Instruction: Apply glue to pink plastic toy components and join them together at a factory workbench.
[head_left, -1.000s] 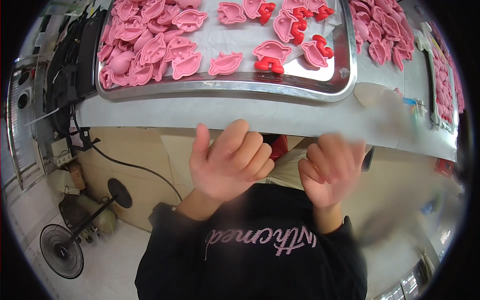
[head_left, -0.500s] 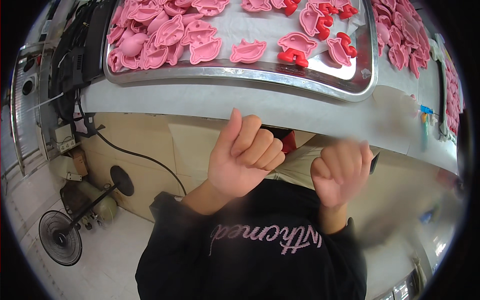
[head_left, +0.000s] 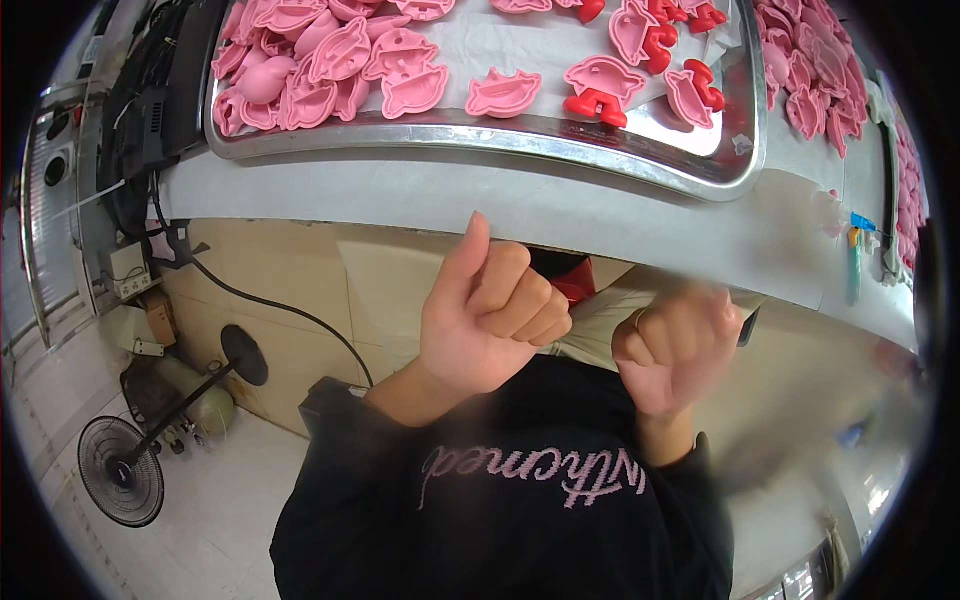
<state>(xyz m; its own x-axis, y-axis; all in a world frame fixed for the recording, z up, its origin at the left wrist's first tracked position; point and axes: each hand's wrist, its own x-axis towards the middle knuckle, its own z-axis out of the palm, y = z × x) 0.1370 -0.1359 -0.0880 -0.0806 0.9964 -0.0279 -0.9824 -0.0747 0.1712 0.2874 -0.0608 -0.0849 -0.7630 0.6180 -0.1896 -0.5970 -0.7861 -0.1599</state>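
My left hand (head_left: pixel 485 320) is a fist with the thumb sticking up, held in front of the workbench edge. Nothing shows in its curled fingers. To its right, my right hand (head_left: pixel 675 350) is also curled into a fist and partly blurred; I see nothing in it. Both are apart from the bench and nearest to a metal tray (head_left: pixel 480 140) on it. Pink moulded shell pieces (head_left: pixel 340 50) are heaped in the tray's left part. A single pink shell (head_left: pixel 503 94) lies on its white liner, and red moulded pieces (head_left: pixel 598 107) lie among pink ones at the right.
The grey workbench (head_left: pixel 400 190) runs across in front of me. More pink pieces (head_left: pixel 815 70) are piled right of the tray, near a blue-topped tool (head_left: pixel 858 245). A black floor fan (head_left: pixel 122 470) and a black cable (head_left: pixel 280 310) are at the lower left.
Both hands keep their fists with only slight shifts; the right one has turned a little. The tray and bench have shifted slightly in the view.
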